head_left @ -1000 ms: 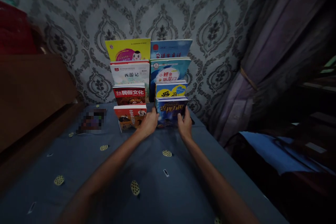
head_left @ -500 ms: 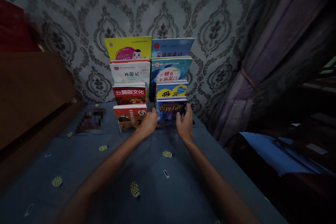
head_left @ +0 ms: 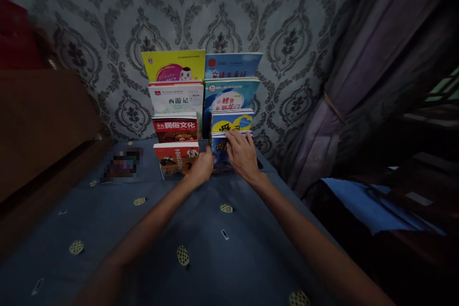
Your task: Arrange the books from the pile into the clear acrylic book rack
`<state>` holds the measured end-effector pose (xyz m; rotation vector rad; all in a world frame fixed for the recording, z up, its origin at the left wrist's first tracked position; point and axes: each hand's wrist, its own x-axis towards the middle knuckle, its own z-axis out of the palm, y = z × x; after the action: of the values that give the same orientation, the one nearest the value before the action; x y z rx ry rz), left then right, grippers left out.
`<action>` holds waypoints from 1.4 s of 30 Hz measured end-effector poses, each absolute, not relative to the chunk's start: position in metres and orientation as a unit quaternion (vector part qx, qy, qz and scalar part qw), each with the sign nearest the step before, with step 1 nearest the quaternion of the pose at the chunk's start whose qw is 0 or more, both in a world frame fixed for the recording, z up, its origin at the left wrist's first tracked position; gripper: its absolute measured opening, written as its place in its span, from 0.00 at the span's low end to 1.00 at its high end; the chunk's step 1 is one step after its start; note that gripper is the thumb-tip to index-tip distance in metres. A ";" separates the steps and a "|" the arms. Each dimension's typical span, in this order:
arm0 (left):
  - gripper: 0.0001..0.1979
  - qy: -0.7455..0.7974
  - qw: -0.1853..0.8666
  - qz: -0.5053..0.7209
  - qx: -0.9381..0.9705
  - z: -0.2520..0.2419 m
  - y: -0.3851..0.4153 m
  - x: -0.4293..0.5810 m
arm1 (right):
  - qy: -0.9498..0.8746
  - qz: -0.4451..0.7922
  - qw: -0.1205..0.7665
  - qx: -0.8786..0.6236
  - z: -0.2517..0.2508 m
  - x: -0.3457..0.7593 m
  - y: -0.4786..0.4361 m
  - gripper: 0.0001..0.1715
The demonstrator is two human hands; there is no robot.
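Books stand in two stepped columns against the wall. My right hand (head_left: 243, 155) lies over the front of the dark blue book (head_left: 220, 153) at the front of the right column, fingertips at its top edge. My left hand (head_left: 202, 166) is closed at that book's left edge; what its fingers hold is hidden. Just left of it stands the orange-red book (head_left: 175, 158). Behind are a red book (head_left: 175, 129), a white book (head_left: 177, 98) and a yellow book (head_left: 174, 64); on the right, a yellow-and-blue book (head_left: 231, 120), a teal book (head_left: 231, 93) and a blue book (head_left: 233, 64).
A blue cloth (head_left: 158, 258) with yellow printed shapes covers the surface. A blurred flat item (head_left: 122, 165) lies on the left. Brown cardboard (head_left: 43, 124) borders the left side, a tied curtain (head_left: 322, 138) the right. Bright blue material (head_left: 369, 205) is at lower right.
My right hand has moved from the dark blue book's right edge up and left, onto its front and top edge. My left hand stays by its left edge. The view has shifted slightly.
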<state>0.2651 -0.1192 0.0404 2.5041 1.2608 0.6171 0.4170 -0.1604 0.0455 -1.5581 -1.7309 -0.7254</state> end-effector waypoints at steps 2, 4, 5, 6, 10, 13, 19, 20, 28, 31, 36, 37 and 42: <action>0.14 0.432 0.134 0.216 0.865 0.039 -0.118 0.265 | -0.664 -0.273 0.355 -0.598 0.044 0.417 -0.161 0.25; 0.15 0.428 0.136 0.219 0.866 0.038 -0.117 0.266 | -0.659 -0.270 0.369 -0.598 0.042 0.418 -0.160 0.26; 0.15 0.427 0.137 0.220 0.866 0.038 -0.116 0.266 | -0.657 -0.268 0.373 -0.598 0.042 0.418 -0.160 0.26; 0.14 0.426 0.138 0.221 0.866 0.038 -0.115 0.267 | -0.656 -0.265 0.375 -0.599 0.041 0.419 -0.159 0.27; 0.15 0.425 0.139 0.226 0.866 0.036 -0.112 0.269 | -0.661 -0.259 0.366 -0.602 0.041 0.421 -0.155 0.26; 0.16 0.425 0.142 0.229 0.864 0.034 -0.111 0.270 | -0.659 -0.264 0.367 -0.601 0.041 0.420 -0.153 0.26; 0.14 0.430 0.150 0.242 0.857 0.036 -0.114 0.270 | -0.664 -0.257 0.382 -0.589 0.042 0.423 -0.156 0.24; 0.14 0.430 0.151 0.247 0.855 0.037 -0.114 0.271 | -0.663 -0.255 0.389 -0.587 0.042 0.426 -0.156 0.24; 0.26 0.413 0.144 0.356 0.826 0.040 -0.113 0.285 | -0.533 -0.177 0.558 -0.610 0.040 0.474 -0.127 0.35; 0.29 0.407 0.153 0.395 0.809 0.035 -0.106 0.292 | -0.501 -0.093 0.612 -0.605 0.043 0.485 -0.113 0.35; 0.31 0.373 0.203 0.423 0.800 0.027 -0.094 0.296 | -0.519 -0.022 0.658 -0.545 0.045 0.484 -0.106 0.26; 0.31 0.366 0.211 0.425 0.801 0.026 -0.092 0.296 | -0.517 -0.020 0.660 -0.545 0.046 0.483 -0.107 0.26; 0.31 0.353 0.222 0.429 0.802 0.027 -0.091 0.294 | -0.508 -0.015 0.665 -0.547 0.047 0.483 -0.109 0.25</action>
<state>0.2939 -0.0908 0.0274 2.2148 0.9744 1.1839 0.4827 -0.1088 0.0465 -1.2341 -1.1476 -0.0330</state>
